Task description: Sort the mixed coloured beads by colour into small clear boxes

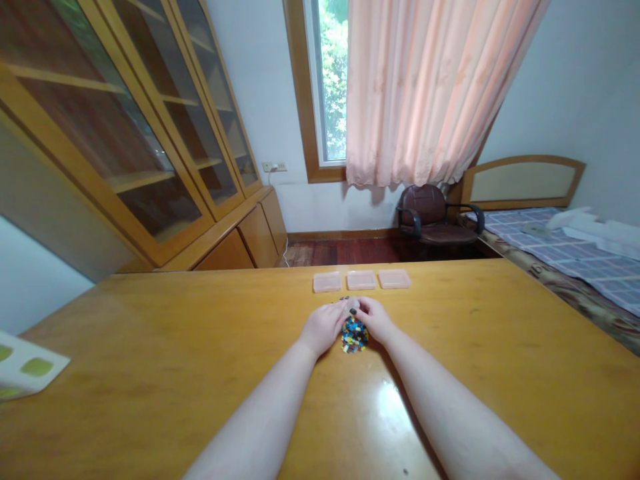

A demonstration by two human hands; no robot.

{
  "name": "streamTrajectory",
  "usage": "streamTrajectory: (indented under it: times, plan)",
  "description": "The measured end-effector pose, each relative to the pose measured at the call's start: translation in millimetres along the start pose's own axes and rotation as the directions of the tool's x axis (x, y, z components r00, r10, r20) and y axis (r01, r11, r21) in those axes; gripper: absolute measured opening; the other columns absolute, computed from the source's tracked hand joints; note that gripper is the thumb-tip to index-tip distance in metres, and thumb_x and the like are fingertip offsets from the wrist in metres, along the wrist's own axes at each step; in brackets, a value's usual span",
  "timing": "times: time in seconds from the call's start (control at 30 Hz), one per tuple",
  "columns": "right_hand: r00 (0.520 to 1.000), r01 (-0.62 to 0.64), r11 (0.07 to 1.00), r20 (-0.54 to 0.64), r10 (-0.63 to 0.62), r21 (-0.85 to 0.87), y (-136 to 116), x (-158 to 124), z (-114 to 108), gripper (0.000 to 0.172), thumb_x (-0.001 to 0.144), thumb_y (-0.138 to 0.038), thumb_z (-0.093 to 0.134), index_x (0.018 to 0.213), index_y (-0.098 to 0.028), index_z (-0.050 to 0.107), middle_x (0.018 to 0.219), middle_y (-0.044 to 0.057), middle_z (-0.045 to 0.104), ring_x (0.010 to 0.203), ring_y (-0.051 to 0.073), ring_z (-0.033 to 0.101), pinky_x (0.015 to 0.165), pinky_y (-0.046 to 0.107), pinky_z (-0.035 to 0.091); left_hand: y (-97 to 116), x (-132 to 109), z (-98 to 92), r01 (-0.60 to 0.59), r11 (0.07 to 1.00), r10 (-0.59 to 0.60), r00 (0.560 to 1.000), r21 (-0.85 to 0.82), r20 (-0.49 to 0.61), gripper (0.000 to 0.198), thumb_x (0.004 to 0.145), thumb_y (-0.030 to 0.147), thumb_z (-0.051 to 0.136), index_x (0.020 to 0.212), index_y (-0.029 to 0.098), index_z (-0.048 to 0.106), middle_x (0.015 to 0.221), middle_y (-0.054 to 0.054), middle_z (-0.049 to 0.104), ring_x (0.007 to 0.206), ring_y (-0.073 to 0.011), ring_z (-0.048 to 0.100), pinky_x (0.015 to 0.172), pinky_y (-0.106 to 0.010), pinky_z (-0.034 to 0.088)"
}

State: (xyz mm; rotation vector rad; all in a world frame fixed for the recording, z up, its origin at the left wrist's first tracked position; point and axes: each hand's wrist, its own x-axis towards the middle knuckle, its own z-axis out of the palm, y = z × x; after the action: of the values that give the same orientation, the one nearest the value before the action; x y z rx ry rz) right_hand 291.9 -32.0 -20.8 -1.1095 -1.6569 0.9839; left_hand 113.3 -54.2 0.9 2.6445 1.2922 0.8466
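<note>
My left hand (pixel 323 328) and my right hand (pixel 376 318) meet over the middle of the table, fingers closed around a small translucent whitish object (pixel 354 304). A dark piece (pixel 353 311) shows against it; whether it is held or part of it is unclear. Right below the hands lies a pile of small building bricks (pixel 355 337) in blue, yellow, white and dark colours. A few dark bits lie just past my left fingertips. Beyond the hands, three shallow pinkish translucent trays stand in a row: left (pixel 327 283), middle (pixel 361 280) and right (pixel 395 279).
The yellow wooden table (pixel 150 373) ends just behind the trays. At its left edge lies a white sheet (pixel 40 370) with green patches. Past the table are a glass-door cabinet (pixel 200 200), a brown armchair (pixel 435 213), a pink curtain (pixel 425 87) and a bed (pixel 565 247).
</note>
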Motion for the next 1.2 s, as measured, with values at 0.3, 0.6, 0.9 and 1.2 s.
streamTrajectory:
  times: [0.3,0.6,0.9,1.2]
  plan:
    - [0.999,0.038,0.998,-0.031,-0.04,-0.044,-3,-2,0,0.026,0.075,-0.041,0.057,0.066,-0.016,0.057,0.06,-0.001,0.052,0.059,0.013,0.046,0.056,0.023,0.037,4,-1,4.0,0.007,0.988,-0.01,1.0,0.155,0.014,0.036,0.095,0.03,0.032,0.119,0.017,0.056,0.114,-0.01,0.066,0.1,-0.0213,0.063,0.09,-0.037,0.051]
    - [0.994,-0.098,0.994,-0.036,0.1,0.052,4,3,5,0.04,0.072,-0.052,0.058,0.055,-0.017,0.052,0.053,-0.002,0.049,0.055,0.012,0.044,0.055,0.024,0.036,9,0,9.4,0.038,0.966,-0.039,0.999,0.255,0.0,0.032,0.095,0.024,0.032,0.111,0.018,0.058,0.097,-0.007,0.07,0.08,-0.0178,0.066,0.074,-0.031,0.053]
    - [0.994,-0.104,0.988,-0.021,0.107,0.117,5,3,6,0.045,0.072,-0.058,0.058,0.053,-0.017,0.053,0.053,-0.001,0.05,0.054,0.012,0.044,0.056,0.025,0.035,10,2,10.1,0.062,0.958,-0.064,0.998,0.281,-0.003,0.03,0.094,0.024,0.034,0.108,0.017,0.06,0.091,-0.008,0.071,0.076,-0.018,0.066,0.07,-0.028,0.052]
    - [0.994,-0.097,0.951,-0.013,0.105,0.294,10,7,5,0.041,0.072,-0.057,0.059,0.064,-0.017,0.059,0.056,0.0,0.054,0.058,0.014,0.048,0.055,0.025,0.036,0,-1,6.6,0.173,0.979,-0.179,0.983,-0.105,-0.049,0.038,0.092,0.031,0.041,0.126,0.019,0.051,0.12,-0.01,0.063,0.105,-0.022,0.061,0.093,-0.037,0.047]
